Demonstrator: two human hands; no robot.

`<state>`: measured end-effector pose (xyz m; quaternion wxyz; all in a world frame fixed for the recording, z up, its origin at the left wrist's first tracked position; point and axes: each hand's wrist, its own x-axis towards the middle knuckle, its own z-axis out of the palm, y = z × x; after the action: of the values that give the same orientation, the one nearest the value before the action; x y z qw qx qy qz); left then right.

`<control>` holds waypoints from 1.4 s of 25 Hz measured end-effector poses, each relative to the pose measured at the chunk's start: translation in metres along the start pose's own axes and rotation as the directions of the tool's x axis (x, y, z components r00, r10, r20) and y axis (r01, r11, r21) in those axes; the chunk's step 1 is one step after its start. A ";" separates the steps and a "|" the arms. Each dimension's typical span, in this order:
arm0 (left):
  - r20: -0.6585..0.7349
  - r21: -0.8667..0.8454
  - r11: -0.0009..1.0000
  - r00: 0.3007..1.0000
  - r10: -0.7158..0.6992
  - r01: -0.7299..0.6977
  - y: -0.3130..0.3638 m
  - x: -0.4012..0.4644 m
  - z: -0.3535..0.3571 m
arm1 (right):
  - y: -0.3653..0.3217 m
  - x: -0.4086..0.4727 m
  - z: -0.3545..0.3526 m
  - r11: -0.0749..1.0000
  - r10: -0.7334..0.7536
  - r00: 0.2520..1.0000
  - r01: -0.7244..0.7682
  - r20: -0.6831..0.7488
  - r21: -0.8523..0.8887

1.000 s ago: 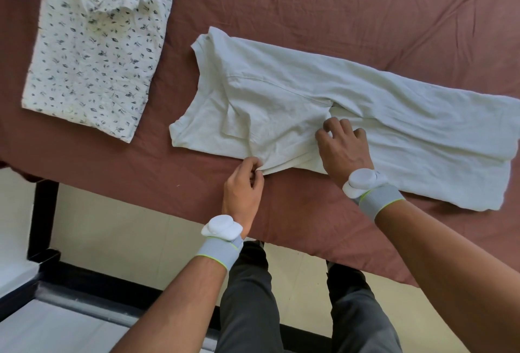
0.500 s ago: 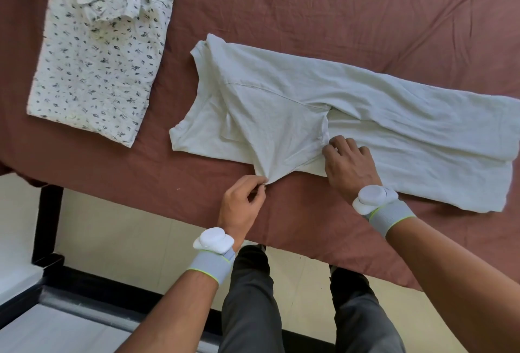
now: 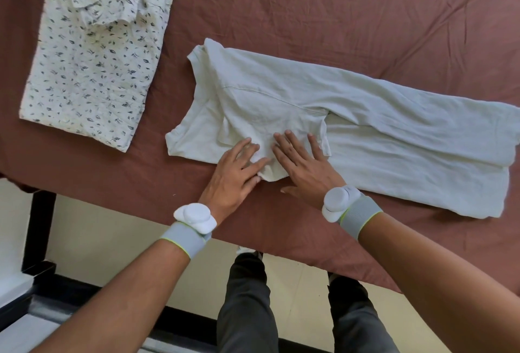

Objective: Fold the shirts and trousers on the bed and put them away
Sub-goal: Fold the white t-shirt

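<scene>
White T-shirt [image 3: 351, 127] lies partly folded across the brown bed sheet [image 3: 309, 9]. Left hand [image 3: 236, 175] and right hand [image 3: 304, 167] press flat on its folded sleeve, fingers straight, grasping nothing. Folded patterned shirt [image 3: 92, 71] lies apart, far left.

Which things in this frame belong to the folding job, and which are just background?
Part of the job:
- plain white T-shirt, half folded, both hands flat on it
- left hand
- right hand
- patterned shirt, already folded, lying apart to the left

Just there:
- brown bedsheet
- black bed frame
- grey wristbands with white sensors
</scene>
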<state>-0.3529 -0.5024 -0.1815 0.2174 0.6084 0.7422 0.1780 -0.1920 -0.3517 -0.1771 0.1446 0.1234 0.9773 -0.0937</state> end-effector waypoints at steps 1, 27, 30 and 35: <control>-0.005 -0.033 0.996 0.996 0.085 -0.085 -0.006 0.004 -0.006 | 0.000 0.001 0.001 1.000 0.013 1.000 -0.013 -0.011 0.008; -0.037 -0.315 0.949 0.999 0.018 -0.029 -0.005 0.043 -0.029 | 0.039 -0.001 -0.015 0.991 0.074 0.993 -0.063 -0.088 0.120; 0.005 -0.518 0.828 0.969 -0.247 0.213 -0.006 0.084 -0.059 | 0.052 0.023 -0.035 0.863 0.257 0.937 -0.112 -0.237 0.493; 0.347 -0.542 0.708 0.888 -0.302 0.453 -0.046 0.122 -0.069 | 0.085 0.064 -0.060 0.468 0.584 0.812 -0.345 0.008 0.814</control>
<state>-0.4483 -0.3916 -0.1607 0.5188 0.3555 0.7229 0.2862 -0.2437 -0.2439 -0.1531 -0.0395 0.4486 0.7714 -0.4495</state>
